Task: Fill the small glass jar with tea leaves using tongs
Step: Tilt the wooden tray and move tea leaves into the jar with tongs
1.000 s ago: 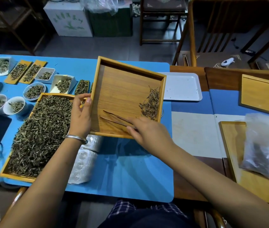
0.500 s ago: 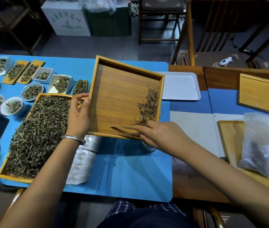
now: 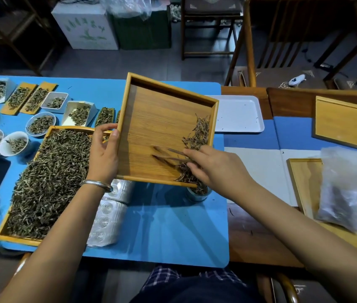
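While left hand (image 3: 103, 158) tilts tray (image 3: 162, 119), leaves (image 3: 189, 171) now slid jarward (image 3: 197, 193).

A single wide-angle head-worn camera looked forward and steeply down from close above the blue-covered bench (image 3: 151, 226), with both forearms entering from the bottom edge and chairs beyond.
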### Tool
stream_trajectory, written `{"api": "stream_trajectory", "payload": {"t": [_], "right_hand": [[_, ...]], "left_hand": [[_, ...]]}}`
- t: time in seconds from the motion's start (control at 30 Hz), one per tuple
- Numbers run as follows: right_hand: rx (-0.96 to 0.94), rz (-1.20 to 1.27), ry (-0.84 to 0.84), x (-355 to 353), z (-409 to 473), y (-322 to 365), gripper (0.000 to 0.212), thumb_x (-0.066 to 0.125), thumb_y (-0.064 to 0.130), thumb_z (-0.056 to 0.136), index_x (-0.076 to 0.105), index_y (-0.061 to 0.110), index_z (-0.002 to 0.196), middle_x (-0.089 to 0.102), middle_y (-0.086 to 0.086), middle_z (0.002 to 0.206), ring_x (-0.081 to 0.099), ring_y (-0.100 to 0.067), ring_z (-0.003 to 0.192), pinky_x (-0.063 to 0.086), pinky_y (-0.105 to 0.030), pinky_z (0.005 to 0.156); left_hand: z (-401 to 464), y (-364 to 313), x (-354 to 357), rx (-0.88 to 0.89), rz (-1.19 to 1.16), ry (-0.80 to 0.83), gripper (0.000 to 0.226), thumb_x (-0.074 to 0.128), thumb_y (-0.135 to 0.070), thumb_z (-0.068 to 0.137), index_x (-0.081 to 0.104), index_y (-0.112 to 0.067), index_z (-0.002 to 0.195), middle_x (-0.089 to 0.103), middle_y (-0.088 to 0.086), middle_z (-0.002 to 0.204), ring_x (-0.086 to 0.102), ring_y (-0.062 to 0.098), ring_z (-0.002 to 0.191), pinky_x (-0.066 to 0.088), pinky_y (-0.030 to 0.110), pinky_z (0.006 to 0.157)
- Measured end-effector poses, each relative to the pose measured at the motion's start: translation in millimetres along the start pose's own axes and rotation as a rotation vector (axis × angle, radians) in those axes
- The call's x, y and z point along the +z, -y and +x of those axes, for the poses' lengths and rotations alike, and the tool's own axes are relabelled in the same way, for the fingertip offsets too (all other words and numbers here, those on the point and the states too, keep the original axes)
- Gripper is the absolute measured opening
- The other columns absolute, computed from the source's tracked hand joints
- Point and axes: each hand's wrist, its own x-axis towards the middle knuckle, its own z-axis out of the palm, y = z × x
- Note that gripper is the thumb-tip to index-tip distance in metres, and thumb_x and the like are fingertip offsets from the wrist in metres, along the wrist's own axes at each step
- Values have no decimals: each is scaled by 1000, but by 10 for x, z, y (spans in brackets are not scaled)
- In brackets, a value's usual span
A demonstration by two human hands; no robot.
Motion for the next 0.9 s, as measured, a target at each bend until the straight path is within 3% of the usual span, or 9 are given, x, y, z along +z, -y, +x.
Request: {"api": "stream_trajectory", "payload": {"t": [0.07, 0.17, 0.3, 0.43, 0.77, 0.9], "right_hand": [[-19, -22, 21, 22, -33, -15, 32, 61, 27, 90, 62, 16, 121, 63, -6, 85, 60, -26, 62, 43, -29, 41], [-31, -67, 44, 35, -211, -70, 32, 65, 26, 87, 65, 17, 118, 62, -4, 79, 58, -25, 53, 36, -24, 37], [-45, -98, 81, 79, -495, -196, 33, 66, 26, 87, 66, 17, 118, 60, -4, 74, 55, -25, 49, 37, -28, 34], [-9, -117, 141, 64, -639, -268, 35, 65, 26, 88, 63, 20, 122, 58, -3, 72, 53, -25, 48, 41, -31, 33], [-56, -310, 222, -89, -788, -371, 42, 78, 8, 71, 68, 12, 111, 48, -6, 60, 37, -24, 37, 22, -24, 34], [-46, -362, 267, -137, -879, -378, 53, 80, 1, 64, 67, 12, 114, 48, -5, 60, 39, -23, 39, 24, -26, 34]], "left_hand": [[1, -2, -2, 5, -6, 4, 10, 50, -30, 99, 51, -40, 98, 66, -18, 89, 64, -6, 70, 57, 27, 63], [-8, -32, 4, 39, -11, 21, 8, 50, -27, 99, 50, -35, 101, 65, -37, 86, 65, -9, 69, 56, 16, 57], [-15, -54, 12, 45, -12, 21, 8, 50, -26, 99, 50, -34, 102, 63, -41, 87, 65, -9, 69, 56, 16, 55], [-2, -41, 4, 22, -10, 31, 7, 50, -29, 99, 49, -36, 102, 65, -38, 85, 66, -6, 69, 58, 20, 57], [-28, -31, 9, 32, -25, 8, 10, 50, -29, 99, 50, -38, 101, 69, -20, 83, 66, -4, 68, 58, 21, 58], [-14, -44, 12, 34, -17, 9, 9, 50, -30, 99, 50, -38, 101, 63, -13, 89, 64, -3, 69, 56, 32, 65]]}}
